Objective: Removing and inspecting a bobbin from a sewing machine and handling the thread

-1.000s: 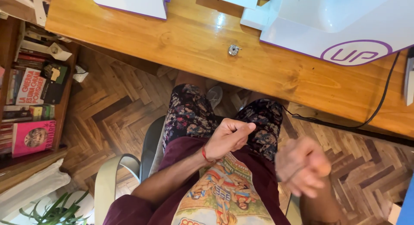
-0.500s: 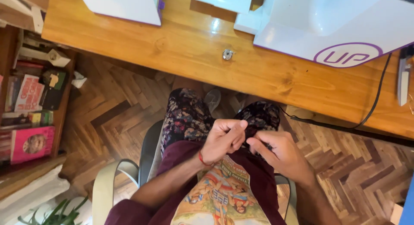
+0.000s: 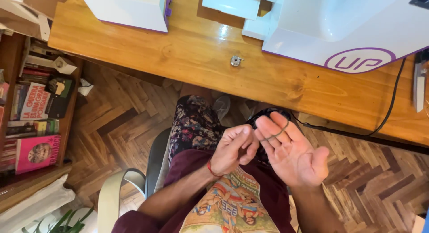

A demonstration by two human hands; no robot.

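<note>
While we sit on the chair [image 3: 154, 157] above the herringbone wood floor [image 3: 116, 117], the wooden table [image 3: 196, 50] spans the top of the view, its near edge running just beyond our knees. On it stands the white sewing machine [image 3: 339, 23] with purple trim, filling the far right part, with a second white piece [image 3: 129, 7] at the far left. A black cable [image 3: 389, 112] drops over the near edge at the right. At the left, past the table's left edge, a bookshelf [image 3: 31, 112] holds books. A small metal bobbin [image 3: 235, 60] lies alone on the table, near its near edge, well apart from both hands.

Over our lap, our right hand [image 3: 292, 150] is spread flat, palm up, gripping nothing; a thin dark thread [image 3: 278, 134] lies looped across its fingers. Our left hand [image 3: 234, 148] is curled just beside it, thumb and fingertips pinched together; we cannot tell whether the thread's end is in that pinch.
</note>
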